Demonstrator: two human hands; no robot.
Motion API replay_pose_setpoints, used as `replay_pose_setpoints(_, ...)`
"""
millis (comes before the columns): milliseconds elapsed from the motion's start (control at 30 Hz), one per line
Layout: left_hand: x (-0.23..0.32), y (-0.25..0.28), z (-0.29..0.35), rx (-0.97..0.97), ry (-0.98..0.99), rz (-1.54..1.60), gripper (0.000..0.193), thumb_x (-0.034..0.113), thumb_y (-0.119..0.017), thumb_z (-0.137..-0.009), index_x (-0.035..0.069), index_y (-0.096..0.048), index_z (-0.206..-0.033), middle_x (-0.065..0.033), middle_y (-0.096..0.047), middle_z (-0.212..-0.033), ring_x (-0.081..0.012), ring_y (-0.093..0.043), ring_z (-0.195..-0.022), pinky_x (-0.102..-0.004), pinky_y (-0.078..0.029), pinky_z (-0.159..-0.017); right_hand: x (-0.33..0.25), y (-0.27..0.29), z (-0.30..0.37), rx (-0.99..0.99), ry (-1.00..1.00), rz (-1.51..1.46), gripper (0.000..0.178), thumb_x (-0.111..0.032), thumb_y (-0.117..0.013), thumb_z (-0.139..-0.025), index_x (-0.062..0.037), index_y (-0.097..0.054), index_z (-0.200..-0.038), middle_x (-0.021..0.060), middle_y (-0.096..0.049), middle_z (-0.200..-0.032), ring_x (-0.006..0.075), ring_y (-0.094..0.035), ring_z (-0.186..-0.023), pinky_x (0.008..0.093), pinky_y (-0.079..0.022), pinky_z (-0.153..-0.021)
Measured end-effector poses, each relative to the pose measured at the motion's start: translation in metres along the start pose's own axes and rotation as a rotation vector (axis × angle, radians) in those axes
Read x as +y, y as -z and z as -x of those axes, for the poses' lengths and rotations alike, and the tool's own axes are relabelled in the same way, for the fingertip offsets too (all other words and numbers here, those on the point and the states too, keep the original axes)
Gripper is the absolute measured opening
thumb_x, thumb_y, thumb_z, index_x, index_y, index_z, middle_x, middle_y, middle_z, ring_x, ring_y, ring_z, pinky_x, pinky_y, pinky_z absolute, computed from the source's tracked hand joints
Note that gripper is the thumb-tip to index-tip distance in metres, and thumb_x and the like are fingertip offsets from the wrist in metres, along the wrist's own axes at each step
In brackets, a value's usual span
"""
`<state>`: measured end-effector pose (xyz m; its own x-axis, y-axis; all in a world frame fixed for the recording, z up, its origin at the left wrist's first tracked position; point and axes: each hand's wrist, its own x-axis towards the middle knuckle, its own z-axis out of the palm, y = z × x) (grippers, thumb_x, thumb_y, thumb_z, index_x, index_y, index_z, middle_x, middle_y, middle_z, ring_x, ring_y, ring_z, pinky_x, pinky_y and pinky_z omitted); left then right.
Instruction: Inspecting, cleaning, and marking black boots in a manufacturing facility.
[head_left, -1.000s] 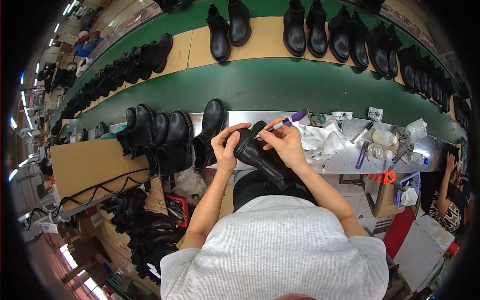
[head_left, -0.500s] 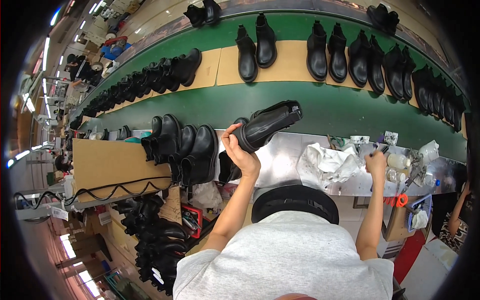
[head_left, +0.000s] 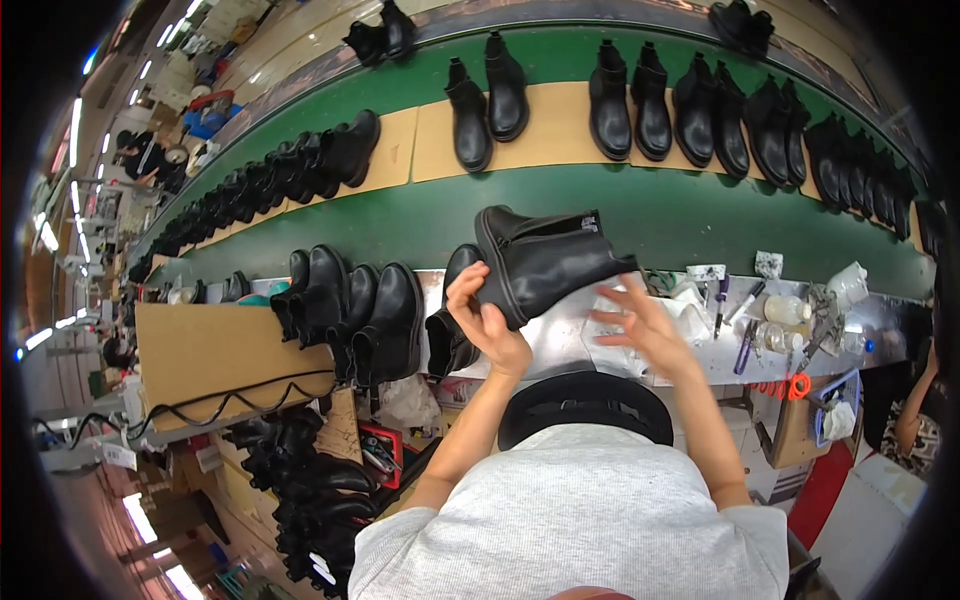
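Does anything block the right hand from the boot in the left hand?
Nothing visible does. The right hand, open and blurred, is close to the boot's upper end; contact is unclear. The white cloth lies to its right, not between. The left hand grips the sole side.

Black boot (head_left: 555, 268), green worktop (head_left: 420, 222), tan cardboard (head_left: 225, 345)

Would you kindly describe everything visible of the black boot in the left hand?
The black ankle boot looks like smooth, glossy leather, with a thick black sole and a small pale mark near its opening. It is held tipped over in the air, sole to the left, shaft to the right. The left hand grips its sole end; the blurred right hand is near the opening, contact unclear.
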<state>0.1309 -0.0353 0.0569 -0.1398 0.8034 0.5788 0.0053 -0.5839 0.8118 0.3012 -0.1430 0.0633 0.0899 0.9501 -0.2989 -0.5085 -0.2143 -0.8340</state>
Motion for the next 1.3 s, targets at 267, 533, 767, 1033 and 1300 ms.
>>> replay_pose_setpoints(267,0.002,0.006,0.035,-0.164,0.152,0.029,0.022,0.014,-0.045,-0.088,0.000,-0.039,-0.104,-0.0154,-0.038,-0.117,-0.0291,-0.035,-0.120,-0.0410,-0.025,-0.102,-0.014,-0.064,-0.055,0.045,0.202,0.143,0.028,-0.025,-0.055,-0.087,0.0012,-0.055,-0.096,0.0030,-0.059,-0.087,0.0096,-0.053,-0.080,0.0271,-0.045,-0.070)
replay_pose_setpoints(533,-0.001,0.004,0.039,-0.169,0.178,0.029,0.023,0.009,-0.043,-0.088,-0.001,-0.038,-0.109,-0.0153,-0.038,-0.122,-0.0284,-0.032,-0.126,-0.0394,-0.022,-0.106,-0.037,-0.064,-0.064,-0.067,0.144,0.310,0.031,-0.023,-0.057,-0.087,0.0024,-0.057,-0.105,0.0042,-0.060,-0.096,0.0114,-0.053,-0.088,0.0273,-0.044,-0.078)
replay_pose_setpoints(767,0.021,0.046,0.010,-0.487,0.135,-0.520,0.045,0.014,-0.065,-0.076,-0.003,-0.046,-0.113,-0.0188,-0.040,-0.120,-0.0362,-0.031,-0.123,-0.0431,-0.025,-0.102,-0.023,-0.050,-0.063,0.127,-0.093,-0.126,0.033,-0.026,-0.057,-0.087,-0.0043,-0.055,-0.112,0.0049,-0.061,-0.102,0.0151,-0.060,-0.089,0.0326,-0.049,-0.079)
replay_pose_setpoints(1033,-0.048,0.180,-0.008,-0.687,0.642,-1.065,0.038,0.018,-0.069,-0.072,0.003,-0.058,-0.106,-0.0259,-0.061,-0.091,-0.0423,-0.059,-0.080,-0.0434,-0.045,-0.075,0.052,-0.010,-0.059,-0.130,-0.140,-1.233,0.043,-0.021,-0.032,-0.096,0.0047,-0.039,-0.129,0.0242,-0.040,-0.134,0.0410,-0.039,-0.124,0.0484,-0.046,-0.096)
replay_pose_setpoints(1300,-0.083,0.220,-0.004,-0.194,1.380,0.280,0.007,0.003,-0.062,-0.080,0.001,-0.057,-0.076,-0.0076,-0.061,-0.067,-0.0163,-0.060,-0.055,-0.0259,-0.050,-0.052,0.058,-0.011,-0.050,0.121,-0.092,-0.900,0.043,-0.027,-0.035,-0.095,0.0029,-0.045,-0.124,0.0211,-0.052,-0.122,0.0330,-0.057,-0.107,0.0455,-0.054,-0.084)
